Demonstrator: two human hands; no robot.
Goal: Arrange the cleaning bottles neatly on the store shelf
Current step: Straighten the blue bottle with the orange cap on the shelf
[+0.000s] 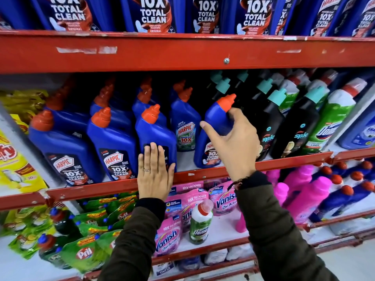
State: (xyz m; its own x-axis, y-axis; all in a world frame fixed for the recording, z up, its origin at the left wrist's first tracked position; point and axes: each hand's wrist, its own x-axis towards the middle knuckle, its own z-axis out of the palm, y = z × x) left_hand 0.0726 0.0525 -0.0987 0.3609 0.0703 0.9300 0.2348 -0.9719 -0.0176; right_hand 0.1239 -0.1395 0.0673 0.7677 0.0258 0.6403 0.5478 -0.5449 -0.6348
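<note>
sleeves: both arms in a dark olive-brown jacket, kinda puffy and matte
cuffs: black knit ribbing poking out at both wrists
left hand point(155, 175): bare, thin silver-looking ring on one finger
right hand point(233, 147): bare, no ring that I can spot
right wrist: dark frayed thread or cord band just above the cuff

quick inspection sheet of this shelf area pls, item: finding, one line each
surface: middle shelf, red metal edge, paint chipped
job's things: blue Harpic bottles upright in rows; one blue bottle tilted right beside black Spic bottles
clutter: green Domex bottle standing among pink Vanish pouches on the shelf below
hands: left hand flat against a front bottle's label; right hand gripping the tilted bottle
cables: nothing seen
surroundings: larger Harpic bottles above, green Pril pouches lower left
</note>
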